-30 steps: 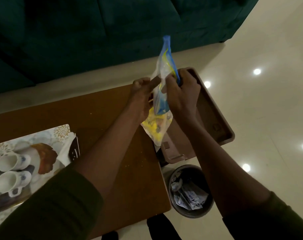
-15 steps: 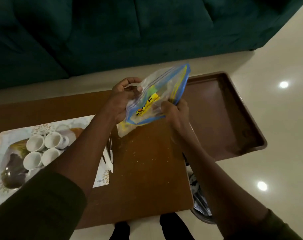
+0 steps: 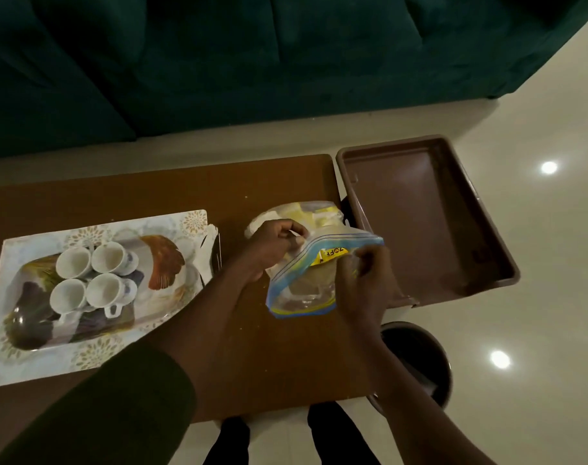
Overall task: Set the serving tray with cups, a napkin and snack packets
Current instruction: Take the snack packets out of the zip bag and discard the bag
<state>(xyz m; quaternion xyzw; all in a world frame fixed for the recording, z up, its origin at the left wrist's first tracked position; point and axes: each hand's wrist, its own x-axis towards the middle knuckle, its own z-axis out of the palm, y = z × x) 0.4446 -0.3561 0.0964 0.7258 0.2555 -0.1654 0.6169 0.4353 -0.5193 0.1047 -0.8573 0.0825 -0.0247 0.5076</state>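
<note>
A clear zip bag [image 3: 306,290] with a blue edge and yellow label holds snack packets and lies on the brown table [image 3: 185,189]. My left hand [image 3: 276,243] pinches its far-left side. My right hand [image 3: 363,283] grips its near-right edge. At the left lies the patterned serving tray [image 3: 27,360] with several white cups [image 3: 94,280] standing close together. A white napkin [image 3: 212,236] rests on the tray's right edge.
A brown plastic bin [image 3: 430,209] sits off the table's right end. A dark round waste basket [image 3: 420,357] stands below it on the pale floor. A dark green sofa [image 3: 218,62] runs along the far side. My feet show under the table's near edge.
The bag has come down from upright in the air to lying on the table. Both hands lowered with it and still hold it. The view has shifted left, showing more of the tray.
</note>
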